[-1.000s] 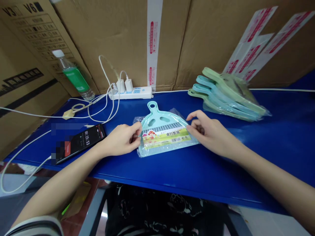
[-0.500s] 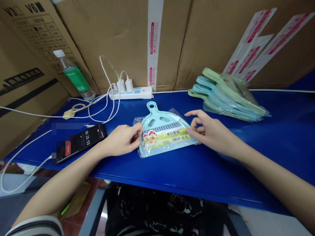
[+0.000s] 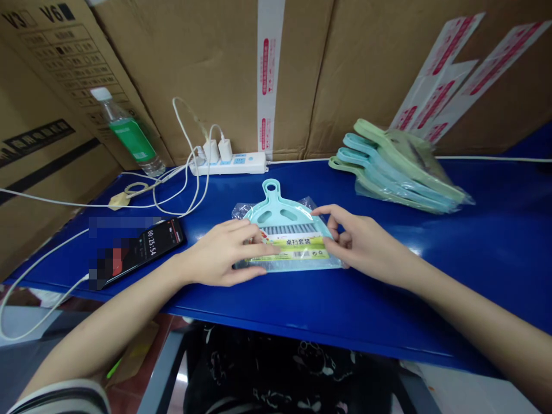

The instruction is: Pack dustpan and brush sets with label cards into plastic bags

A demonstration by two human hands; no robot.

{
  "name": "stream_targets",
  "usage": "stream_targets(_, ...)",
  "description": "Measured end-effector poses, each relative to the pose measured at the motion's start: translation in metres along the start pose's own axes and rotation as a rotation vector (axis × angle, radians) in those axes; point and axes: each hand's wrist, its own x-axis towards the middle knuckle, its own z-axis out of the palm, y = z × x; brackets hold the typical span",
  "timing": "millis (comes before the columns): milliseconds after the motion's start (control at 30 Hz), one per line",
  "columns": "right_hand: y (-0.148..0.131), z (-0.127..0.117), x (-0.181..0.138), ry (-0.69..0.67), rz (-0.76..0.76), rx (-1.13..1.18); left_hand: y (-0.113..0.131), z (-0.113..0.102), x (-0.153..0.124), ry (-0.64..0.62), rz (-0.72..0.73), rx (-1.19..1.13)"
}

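A light-blue dustpan (image 3: 297, 206) lies flat on the table in clear plastic wrap, its looped handle pointing away from me. Inside the wrap are a brush with grey bristles (image 3: 293, 229) and a printed yellow-and-white label (image 3: 302, 244). My left hand (image 3: 228, 253) rests over the left side of the package with its fingers stretched out and apart, covering part of the label. At the right edge, my right hand (image 3: 353, 238) has its thumb on the package and its index finger along the upper rim. Its other fingers are curled at the edge, partly hidden.
Several wrapped green and blue dustpans (image 3: 397, 167) are stacked at the back right. A white power strip (image 3: 233, 164) with chargers and loose cables stands against cardboard boxes (image 3: 207, 63). On the left are a bottle (image 3: 133, 138) and a phone (image 3: 146, 247) on the blue table (image 3: 267, 305).
The dustpan has turned slightly, so its front edge runs straighter along the table. My left hand has gone from a closed pinch at the left edge to fingers spread over the package.
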Motion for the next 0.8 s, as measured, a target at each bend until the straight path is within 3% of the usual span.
stream_targets(167,0.002,0.003,-0.002,0.112,-0.144,-0.383,-0.003,0.006,0.001,-0.104,0.024,-0.024)
stream_targets(267,-0.002,0.005,-0.005,0.202,-0.345,-0.628,-0.003,0.008,0.001,-0.114,0.024,-0.018)
stream_targets(367,-0.009,0.01,-0.005,0.164,-0.594,-0.726,-0.003,0.008,0.001,-0.115,0.035,-0.003)
stream_targets(433,-0.012,0.013,-0.005,0.111,-0.678,-0.727,-0.002,0.009,0.001,-0.106,0.044,0.019)
stream_targets(567,-0.011,0.016,-0.002,0.048,-0.674,-0.708,0.0,0.009,0.003,-0.12,0.044,0.062)
stream_targets(800,-0.007,0.009,-0.001,0.067,-0.723,-0.731,0.003,0.003,0.005,-0.105,0.013,0.122)
